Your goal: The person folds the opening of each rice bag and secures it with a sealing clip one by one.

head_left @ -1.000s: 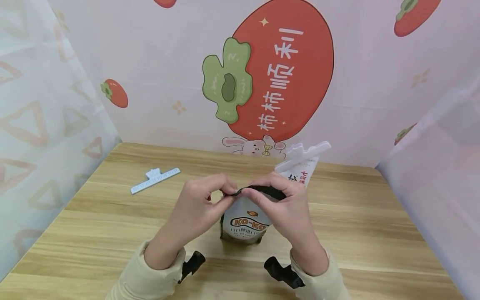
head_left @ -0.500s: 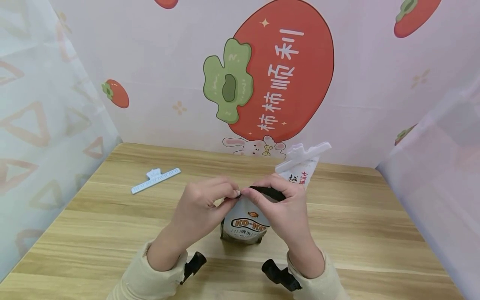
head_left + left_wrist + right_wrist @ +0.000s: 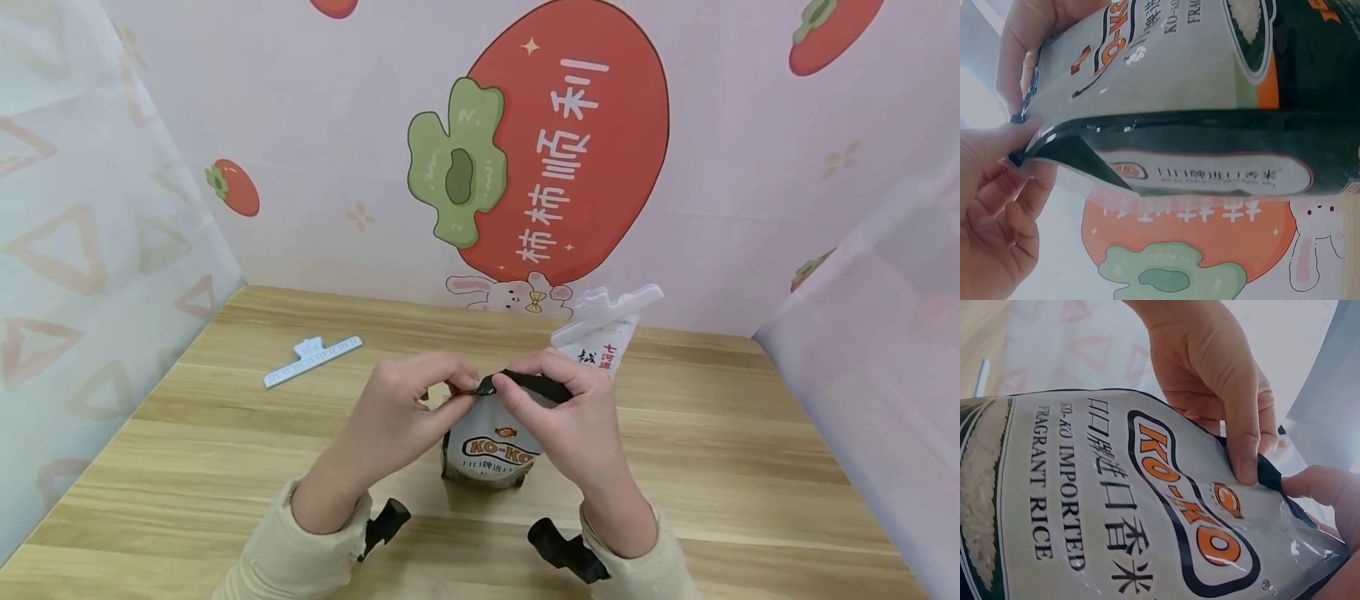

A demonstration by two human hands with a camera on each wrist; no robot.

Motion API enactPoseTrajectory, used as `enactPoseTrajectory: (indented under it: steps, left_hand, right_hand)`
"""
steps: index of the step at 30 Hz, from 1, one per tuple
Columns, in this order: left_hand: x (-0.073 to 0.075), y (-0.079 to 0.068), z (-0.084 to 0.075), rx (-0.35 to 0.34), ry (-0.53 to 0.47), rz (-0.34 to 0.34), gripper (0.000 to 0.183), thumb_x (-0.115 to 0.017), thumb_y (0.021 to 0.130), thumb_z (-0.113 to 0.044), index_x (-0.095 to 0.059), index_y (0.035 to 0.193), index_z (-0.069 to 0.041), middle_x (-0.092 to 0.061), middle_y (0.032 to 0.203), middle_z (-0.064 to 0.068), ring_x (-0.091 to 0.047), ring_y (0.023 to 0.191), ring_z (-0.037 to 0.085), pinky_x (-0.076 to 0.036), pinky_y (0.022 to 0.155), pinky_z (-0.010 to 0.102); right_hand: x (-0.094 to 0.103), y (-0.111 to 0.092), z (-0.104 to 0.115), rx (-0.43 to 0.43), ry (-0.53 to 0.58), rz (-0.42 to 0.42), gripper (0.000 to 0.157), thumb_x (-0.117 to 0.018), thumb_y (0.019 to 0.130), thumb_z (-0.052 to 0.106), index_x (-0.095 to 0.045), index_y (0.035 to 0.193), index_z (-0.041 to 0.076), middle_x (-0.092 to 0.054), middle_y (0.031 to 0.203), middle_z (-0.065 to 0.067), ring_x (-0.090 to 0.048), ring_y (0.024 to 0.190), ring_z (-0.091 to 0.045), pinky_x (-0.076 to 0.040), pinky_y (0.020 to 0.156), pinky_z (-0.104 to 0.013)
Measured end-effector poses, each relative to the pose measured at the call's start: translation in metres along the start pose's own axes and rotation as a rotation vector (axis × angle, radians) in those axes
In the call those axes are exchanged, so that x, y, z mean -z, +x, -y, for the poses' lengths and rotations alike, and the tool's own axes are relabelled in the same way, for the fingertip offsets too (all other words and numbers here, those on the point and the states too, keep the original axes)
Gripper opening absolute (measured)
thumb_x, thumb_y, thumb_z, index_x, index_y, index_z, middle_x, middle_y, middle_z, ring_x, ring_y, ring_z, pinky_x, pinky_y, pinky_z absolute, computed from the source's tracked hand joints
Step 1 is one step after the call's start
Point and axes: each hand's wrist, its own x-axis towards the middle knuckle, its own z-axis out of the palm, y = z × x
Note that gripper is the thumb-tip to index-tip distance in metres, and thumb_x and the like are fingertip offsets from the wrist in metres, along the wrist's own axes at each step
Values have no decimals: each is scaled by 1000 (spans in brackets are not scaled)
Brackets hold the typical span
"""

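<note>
A bag of rice [image 3: 491, 458], silver-white with dark green edges and KO-KO lettering, stands upright on the table between both hands. At its dark top edge, the left hand [image 3: 416, 400] pinches the left part between thumb and fingers. Further right along the same edge, the right hand [image 3: 573, 408] also pinches it, thumb in front and fingers behind. In the left wrist view the bag's side panel [image 3: 1210, 172] shows, with its top drawn together. The right wrist view shows the thumb of the left hand [image 3: 1210, 381] pressed on the bag's front.
A light blue sealing clip [image 3: 311, 360] lies on the wooden table [image 3: 187, 467] at the back left. Behind the right hand stands a white packet [image 3: 606, 342] with a white clip [image 3: 607, 315] across its top. Printed cloth walls [image 3: 337, 108] enclose the table.
The left hand's fingers slid inward along the bag's top edge, then drew back slightly. The right hand shifted only a little and still holds the edge.
</note>
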Motion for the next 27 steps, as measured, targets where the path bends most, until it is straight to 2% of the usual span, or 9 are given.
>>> enactPoseTrajectory:
  steps: [5,12,15,23,27]
  left_hand:
    - [5,-1,1,74,-71,69,20,-81,78,-1,-69,86,-15,-71,84,-5,-60,79,5,-43,58,22]
    - [8,2,-3,302,-151,104,6,-76,88,-14,-74,93,-18,-69,88,-8,-60,87,6,-46,62,25]
    - [8,3,-5,366,-169,119,7,-76,88,-16,-75,95,-18,-70,89,-8,-61,88,7,-47,62,27]
    - [9,5,-3,438,-198,189,5,-75,89,-19,-74,94,-18,-68,91,-8,-59,92,9,-45,64,28]
    - [8,6,-2,445,-232,224,6,-73,91,-19,-71,94,-14,-65,91,-5,-56,91,14,-40,62,26]
  right_hand:
    - [2,-1,0,1,-14,14,9,-75,80,-7,-74,82,1,-68,74,-8,-58,71,-8,-51,56,-21]
    - [4,-2,-1,28,-40,9,11,-77,79,-7,-75,83,2,-69,79,-8,-61,77,-9,-53,62,-23]
    - [4,-1,-2,51,-57,8,10,-78,78,-6,-76,83,3,-69,79,-8,-60,81,-10,-53,63,-23]
    - [5,0,0,88,-80,3,13,-79,76,-7,-76,78,5,-68,75,-6,-56,84,-11,-49,66,-22]
    - [6,0,0,106,-79,9,14,-79,75,-9,-76,78,5,-69,74,-6,-55,87,-12,-49,68,-24]
